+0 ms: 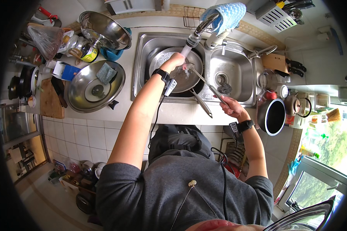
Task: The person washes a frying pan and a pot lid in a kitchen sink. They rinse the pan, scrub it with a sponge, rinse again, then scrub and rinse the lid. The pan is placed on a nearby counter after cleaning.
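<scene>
My right hand grips the handle of a long metal ladle that slants up into the left sink bowl. Its head lies under running water from the faucet, above a round metal basin. My left hand is beside the water stream near the ladle's head; its fingers are partly hidden, and whether they hold anything is unclear. Water splashes in the basin, which rests inside a darker vessel. Another metal handle with a hanging hole sticks out over the sink's front edge.
The right sink bowl has a dark scouring pad by its drain. Left of the sink, a steel bowl holds a cloth; a cleaver lies on a cutting board. A dark pot stands at the right.
</scene>
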A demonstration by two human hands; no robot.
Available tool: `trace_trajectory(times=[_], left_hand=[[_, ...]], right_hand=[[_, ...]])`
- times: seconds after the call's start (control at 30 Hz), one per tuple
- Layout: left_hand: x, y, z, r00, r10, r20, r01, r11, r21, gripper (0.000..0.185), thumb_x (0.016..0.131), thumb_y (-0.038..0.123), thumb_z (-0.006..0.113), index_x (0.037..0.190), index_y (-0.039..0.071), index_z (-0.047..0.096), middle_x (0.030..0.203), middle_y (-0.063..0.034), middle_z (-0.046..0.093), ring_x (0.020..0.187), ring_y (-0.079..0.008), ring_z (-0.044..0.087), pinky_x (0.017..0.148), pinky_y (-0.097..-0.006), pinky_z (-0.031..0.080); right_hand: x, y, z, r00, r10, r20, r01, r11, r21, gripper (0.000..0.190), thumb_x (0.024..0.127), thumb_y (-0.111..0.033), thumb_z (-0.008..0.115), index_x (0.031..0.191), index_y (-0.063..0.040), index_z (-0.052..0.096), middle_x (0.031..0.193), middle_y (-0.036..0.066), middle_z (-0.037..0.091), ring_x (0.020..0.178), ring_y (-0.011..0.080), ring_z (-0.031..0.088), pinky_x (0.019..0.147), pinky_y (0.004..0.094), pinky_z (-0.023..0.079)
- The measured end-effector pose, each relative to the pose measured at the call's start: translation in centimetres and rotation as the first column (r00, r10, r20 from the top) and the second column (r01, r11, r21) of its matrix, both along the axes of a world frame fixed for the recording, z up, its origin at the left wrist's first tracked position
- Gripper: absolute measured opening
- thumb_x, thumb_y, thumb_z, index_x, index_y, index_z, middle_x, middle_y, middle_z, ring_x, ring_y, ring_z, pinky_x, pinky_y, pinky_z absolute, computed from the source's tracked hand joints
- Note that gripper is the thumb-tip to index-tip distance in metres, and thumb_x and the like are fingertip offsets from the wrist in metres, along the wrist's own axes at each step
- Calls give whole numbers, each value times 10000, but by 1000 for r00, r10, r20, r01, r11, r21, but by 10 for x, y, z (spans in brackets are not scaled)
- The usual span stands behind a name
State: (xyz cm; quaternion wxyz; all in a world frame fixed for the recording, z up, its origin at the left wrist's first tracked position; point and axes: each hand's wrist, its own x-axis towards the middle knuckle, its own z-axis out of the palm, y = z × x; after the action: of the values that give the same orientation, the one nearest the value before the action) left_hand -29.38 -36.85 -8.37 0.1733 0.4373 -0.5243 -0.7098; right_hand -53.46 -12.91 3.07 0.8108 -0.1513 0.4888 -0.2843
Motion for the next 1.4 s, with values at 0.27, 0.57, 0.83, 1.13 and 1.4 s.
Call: trace_trajectory(times=[0.27,0.57,0.83,1.13,1.4], left_hand=[[-3,-10,-10,996,56,64,-48,991,-124,105,726,61,543,623,59,558,584,32,486,521,-82,431,473,-233,338],[-8,0,-19,973,87,213,-66,992,-107,149,720,55,489,573,51,515,550,-11,464,466,-117,412,420,-280,296],[-1,0,-19,970,113,217,-91,990,-107,160,730,71,502,570,69,500,547,1,457,465,-112,411,419,-261,292],[-9,-11,-7,980,40,193,-11,989,-148,134,825,110,500,736,43,575,653,-16,537,580,-117,506,552,-257,420],[-17,-6,20,985,169,34,-163,979,-121,223,749,99,503,863,-40,634,801,-184,628,759,-252,605,646,-363,443]], right_hand=[[38,-58,-13,157,-78,-985,-826,536,-174,331,712,-148,617,1026,-44,597,717,138,618,649,265,603,621,339,472],[53,-68,8,-174,-221,-959,-906,417,68,85,741,-56,526,783,-82,594,704,121,607,712,284,614,597,380,470],[45,-62,10,-187,-140,-972,-876,472,100,125,769,-191,587,803,-71,589,689,115,585,690,306,575,613,414,440],[70,-136,-35,93,-289,-953,-839,493,-231,242,650,-183,686,825,-34,611,772,158,617,768,336,587,693,388,465],[108,-189,-49,153,-381,-912,-677,631,-378,443,578,-153,742,942,-12,532,866,194,617,846,353,587,734,395,472]])
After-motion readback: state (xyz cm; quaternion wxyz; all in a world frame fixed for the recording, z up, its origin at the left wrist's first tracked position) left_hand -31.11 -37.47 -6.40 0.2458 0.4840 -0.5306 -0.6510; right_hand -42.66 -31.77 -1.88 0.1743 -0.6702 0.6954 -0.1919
